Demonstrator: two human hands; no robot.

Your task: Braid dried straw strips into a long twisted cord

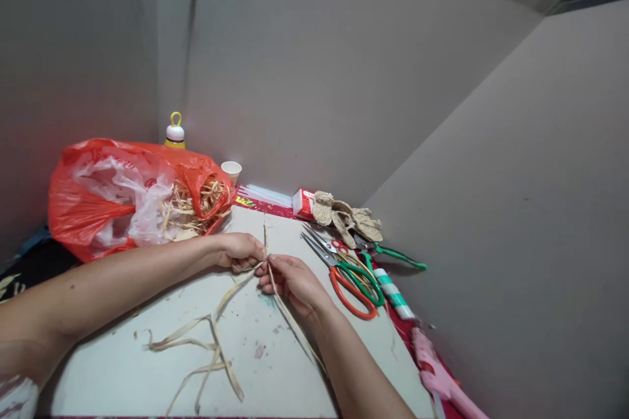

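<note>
My left hand (244,251) and my right hand (291,279) meet over the middle of the white board, fingertips nearly touching. Both are closed in a pinch on a braid of dried plant fibre (266,234), whose thin plaited end points away from me. Loose pale strands (216,340) trail from the pinch toward the front left of the board. Another long strand (289,317) runs down beneath my right wrist. The exact spot where the strands cross is hidden by the fingers.
A red plastic bag (93,209) with dried fibre stands at left, near a paper cup (231,171) and yellow bottle (175,134). At right lie orange-handled scissors (344,288), green-handled pliers (400,256), woven fibre pieces (363,222), a tape-wrapped roll (394,294) and a pink glue gun (437,373).
</note>
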